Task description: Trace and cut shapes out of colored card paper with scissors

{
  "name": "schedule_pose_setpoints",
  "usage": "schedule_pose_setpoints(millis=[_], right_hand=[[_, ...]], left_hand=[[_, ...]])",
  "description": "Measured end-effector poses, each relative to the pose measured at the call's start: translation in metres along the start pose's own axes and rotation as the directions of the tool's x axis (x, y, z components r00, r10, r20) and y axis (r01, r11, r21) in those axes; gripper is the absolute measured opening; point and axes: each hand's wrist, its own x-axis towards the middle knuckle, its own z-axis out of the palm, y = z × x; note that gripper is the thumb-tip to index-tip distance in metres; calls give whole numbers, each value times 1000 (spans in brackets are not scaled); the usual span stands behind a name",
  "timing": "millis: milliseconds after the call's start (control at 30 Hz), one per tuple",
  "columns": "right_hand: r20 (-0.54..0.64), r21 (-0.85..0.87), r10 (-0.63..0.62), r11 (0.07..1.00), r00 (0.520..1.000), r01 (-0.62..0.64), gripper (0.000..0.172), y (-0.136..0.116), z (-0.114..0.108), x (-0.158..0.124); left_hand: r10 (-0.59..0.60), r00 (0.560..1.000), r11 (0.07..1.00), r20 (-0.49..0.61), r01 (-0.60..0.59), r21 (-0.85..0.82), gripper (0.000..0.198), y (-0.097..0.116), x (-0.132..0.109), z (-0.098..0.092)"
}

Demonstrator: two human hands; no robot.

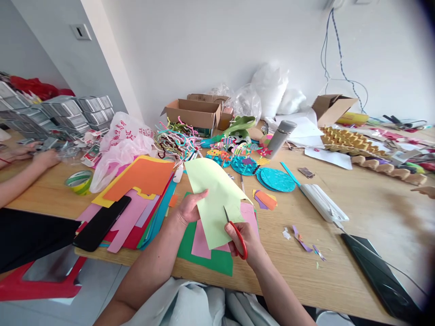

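My left hand (189, 208) pinches the left edge of a pale green paper sheet (213, 194) and holds it up over the table. My right hand (243, 237) grips red-handled scissors (235, 234); their blades point up into the lower right part of the sheet. Below the sheet lie a pink paper (201, 244) and a dark green paper (217, 260) on the wooden table (356, 213).
A stack of coloured sheets (141, 181) with a black phone (102, 222) lies to the left, beside a tape roll (79, 181). Pipe cleaners (175, 138), paper crafts (268, 176), a metal bottle (280, 137) and cardboard boxes (195, 114) sit behind. Another person's hands (34, 158) work at far left.
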Motion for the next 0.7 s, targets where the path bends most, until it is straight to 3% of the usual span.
schedule_pose_setpoints(millis=[700], right_hand=[[-38,-3,109,994,993,-109,62,-5,3,2]], left_hand=[[-12,998,1000,68,13,-8,42,-4,1,-4]])
